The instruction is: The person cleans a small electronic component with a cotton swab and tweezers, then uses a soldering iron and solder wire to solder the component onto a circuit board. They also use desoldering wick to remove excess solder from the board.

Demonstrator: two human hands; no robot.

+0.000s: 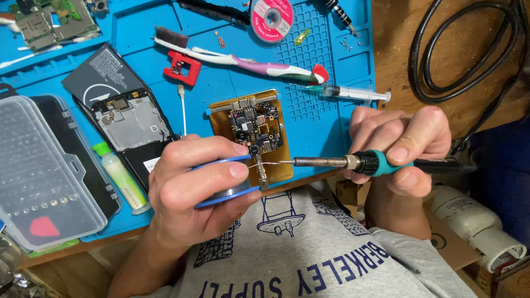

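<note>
Solder wire (255, 165) stretches out from a blue spool (223, 187), and the left hand (193, 187) has its grip clamped round that spool, thumb and fingers wrapped over the rim, feeding the thin strand toward the lower edge of a small circuit board (256, 129). Right there the tip of the soldering iron (331, 162) meets the wire, lying nearly level, coming in from the right; the right hand (400, 146) has its grip closed tight on the iron's teal collar and black handle. The board sits in a gold-coloured holder (276, 165) on the blue work mat (331, 110), near the front edge of the bench, just above the person's grey shirt. Further out: a clear syringe (348, 92) lies just right of the holder, a toothbrush (243, 59) stretches across the mat above it, a red clamp (182, 67) beside that, a pink reel (270, 19) at the top. To the left, an opened phone body (130, 124) with its dark battery, a small green-capped bottle (118, 174), and a clear plastic case (44, 171). Black cable (441, 55) coils on the wooden bench at right.
</note>
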